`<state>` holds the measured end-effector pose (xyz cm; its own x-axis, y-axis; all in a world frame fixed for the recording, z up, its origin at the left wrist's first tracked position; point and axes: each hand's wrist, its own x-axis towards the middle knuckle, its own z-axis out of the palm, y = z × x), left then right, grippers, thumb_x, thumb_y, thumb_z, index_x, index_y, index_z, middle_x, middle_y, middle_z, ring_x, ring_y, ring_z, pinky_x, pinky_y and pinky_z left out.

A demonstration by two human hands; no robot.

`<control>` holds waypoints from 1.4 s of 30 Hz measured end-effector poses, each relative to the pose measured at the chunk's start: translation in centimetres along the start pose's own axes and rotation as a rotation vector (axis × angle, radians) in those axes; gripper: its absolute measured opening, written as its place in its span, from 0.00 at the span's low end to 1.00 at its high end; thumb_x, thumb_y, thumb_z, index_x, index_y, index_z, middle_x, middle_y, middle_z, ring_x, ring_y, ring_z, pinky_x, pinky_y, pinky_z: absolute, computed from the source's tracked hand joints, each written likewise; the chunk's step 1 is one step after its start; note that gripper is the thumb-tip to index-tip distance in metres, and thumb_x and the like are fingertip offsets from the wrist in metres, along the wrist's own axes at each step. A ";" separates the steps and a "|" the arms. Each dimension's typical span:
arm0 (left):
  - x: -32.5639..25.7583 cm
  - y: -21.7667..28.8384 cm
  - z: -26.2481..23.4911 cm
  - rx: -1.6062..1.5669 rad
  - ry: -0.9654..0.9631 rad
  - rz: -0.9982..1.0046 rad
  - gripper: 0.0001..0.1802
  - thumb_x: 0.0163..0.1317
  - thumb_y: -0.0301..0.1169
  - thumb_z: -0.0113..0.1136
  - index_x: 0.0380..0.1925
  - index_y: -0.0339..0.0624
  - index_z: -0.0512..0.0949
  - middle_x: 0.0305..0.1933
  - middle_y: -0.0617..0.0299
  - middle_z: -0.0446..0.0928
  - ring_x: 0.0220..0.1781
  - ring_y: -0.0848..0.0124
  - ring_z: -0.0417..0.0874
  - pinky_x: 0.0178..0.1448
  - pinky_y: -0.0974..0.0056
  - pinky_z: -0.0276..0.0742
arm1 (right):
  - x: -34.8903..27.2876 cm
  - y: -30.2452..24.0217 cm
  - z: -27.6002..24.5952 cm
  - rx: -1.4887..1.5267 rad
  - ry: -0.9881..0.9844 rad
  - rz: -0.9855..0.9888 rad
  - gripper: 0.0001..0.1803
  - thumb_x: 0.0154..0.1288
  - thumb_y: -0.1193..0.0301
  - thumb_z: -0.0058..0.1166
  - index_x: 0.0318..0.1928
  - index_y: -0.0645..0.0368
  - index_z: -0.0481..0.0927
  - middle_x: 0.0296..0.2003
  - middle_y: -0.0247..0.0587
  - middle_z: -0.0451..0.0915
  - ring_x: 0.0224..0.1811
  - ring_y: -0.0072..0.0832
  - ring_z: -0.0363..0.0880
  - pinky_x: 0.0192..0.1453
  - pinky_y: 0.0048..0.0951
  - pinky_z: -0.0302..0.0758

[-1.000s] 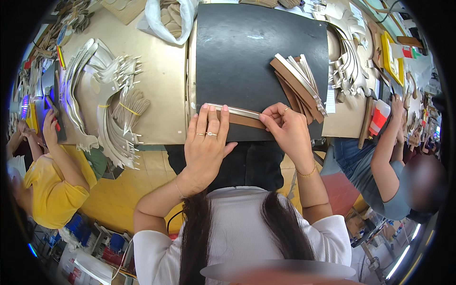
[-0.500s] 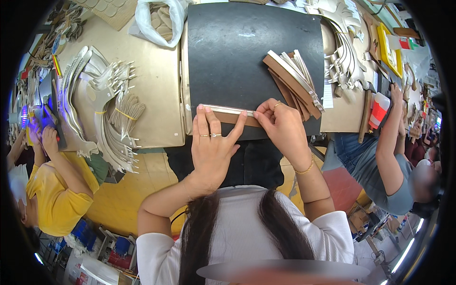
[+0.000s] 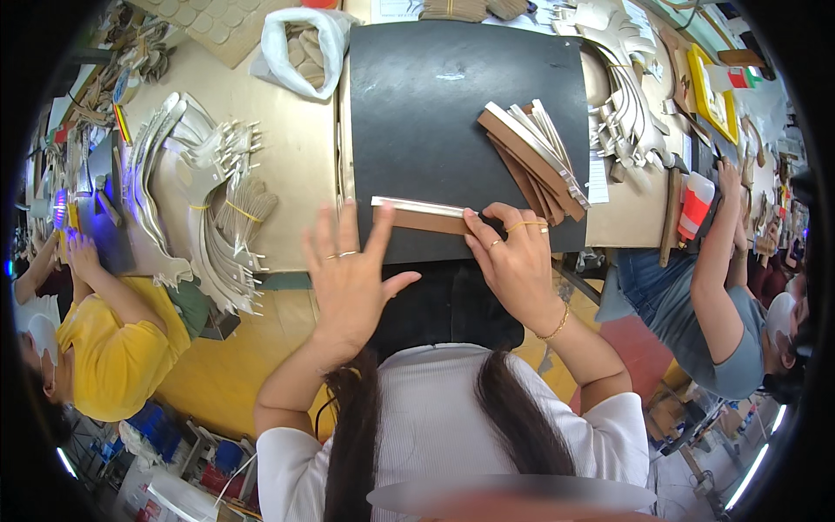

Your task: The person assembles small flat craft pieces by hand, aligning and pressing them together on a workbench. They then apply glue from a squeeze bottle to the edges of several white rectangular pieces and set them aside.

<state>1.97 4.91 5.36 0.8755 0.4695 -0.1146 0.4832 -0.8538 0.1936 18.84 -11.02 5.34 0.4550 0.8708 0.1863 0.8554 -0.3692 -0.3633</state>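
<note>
A brown leather-like strip [image 3: 422, 221] with a shiny pale band along its far edge lies near the front of the black mat [image 3: 417, 113]. My right hand [image 3: 519, 261] pinches the strip's right end, thumb and fingertips bent against it. Just off the strip's left end, my left hand [image 3: 352, 274] is raised with its fingers spread and holds nothing; its fingertips are slightly blurred. Farther back on the right of the mat, a fanned pile of similar brown and pale strips [image 3: 531, 157] lies at a slant.
Bundles of curved pale pieces [image 3: 204, 204] lie on the left of the table. A white plastic bag [image 3: 300, 52] with flat beige pieces stands behind. At right are a hammer [image 3: 671, 209] and a red-and-white bottle [image 3: 695, 207]. Co-workers sit on both sides.
My left hand has lifted off the strip and moved left, its fingers spreading. My right hand stays at the strip's right end, its fingers shifted. The whole view has moved slightly.
</note>
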 end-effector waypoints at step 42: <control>10.4 8.5 0.6 -2.223 -0.470 -0.370 0.27 0.78 0.47 0.46 0.67 0.42 0.64 0.60 0.53 0.69 0.58 0.63 0.75 0.68 0.51 0.72 | 5.1 5.2 -2.2 0.399 -0.076 0.365 0.37 0.52 0.64 0.72 0.57 0.65 0.66 0.43 0.62 0.79 0.50 0.56 0.80 0.53 0.47 0.78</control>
<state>15.12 2.39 5.18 0.8752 0.1454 -0.4613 0.1082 0.8707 0.4798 26.18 -9.21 6.38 0.6730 0.7355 -0.0785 0.4777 -0.5132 -0.7130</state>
